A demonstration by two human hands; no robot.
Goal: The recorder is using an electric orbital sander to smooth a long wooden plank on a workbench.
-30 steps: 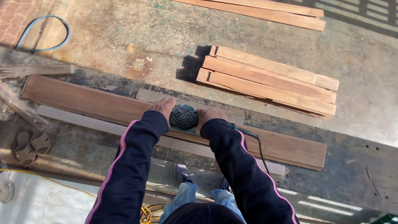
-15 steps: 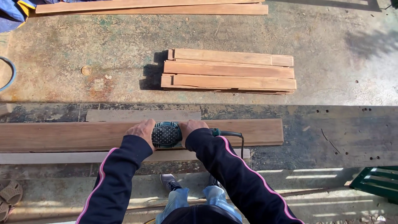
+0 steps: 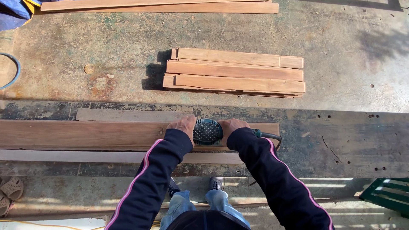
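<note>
Sander (image 3: 207,131) sits flat on the long plank (image 3: 85,134), close to the plank's right end, dead centre of my view. Sweeping from the left: at nine o'clock a pair of sandals (image 3: 8,194) lies on the ground by the bench edge, and up at ten o'clock I catch a loop of blue hose (image 3: 16,70) on the concrete floor (image 3: 106,51). The plank runs in from the left edge across the worn bench (image 3: 341,140), with a paler strip of wood (image 3: 106,156) lying just below it and another grey strip (image 3: 128,115) just above it. Now the hands. My left hand (image 3: 183,126) is curled against the left side of the sander, fingers wrapped down onto its body, gripping it. My right hand (image 3: 232,126) is clamped the same way on the right side, so the tool is pinned between both palms. Both dark sleeves with a pink stripe reach in from six o'clock. A black cord (image 3: 270,137) leaves the sander at three o'clock, just past my right wrist, and drops over the bench edge. Up at twelve o'clock a stack of short boards (image 3: 234,72) lies on the floor, well apart from the bench. At five o'clock, bottom right corner, a green crate (image 3: 387,194) shows.
</note>
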